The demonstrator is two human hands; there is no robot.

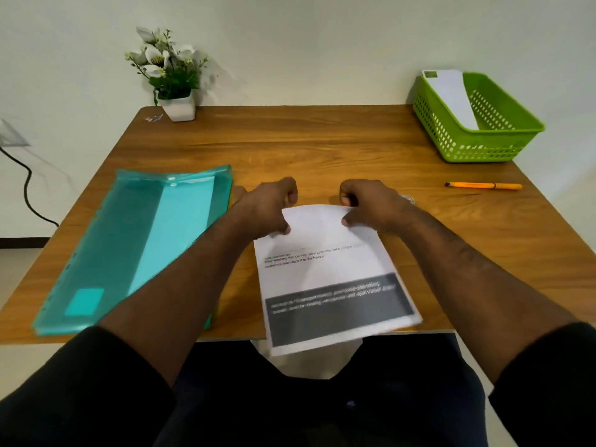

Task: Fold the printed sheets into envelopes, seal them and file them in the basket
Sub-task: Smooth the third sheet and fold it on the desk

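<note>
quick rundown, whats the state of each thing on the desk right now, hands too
left hand: grips the sheet's far left corner
right hand: grips the sheet's far right corner
printed sheet: unfolded, far edge lifted, near end overhanging the desk edge
folder: snapped closed, lying flat
basket: upright, one envelope inside
envelope: leaning on the basket wall
pen: lying flat, untouched
plant: upright in its pot
</note>
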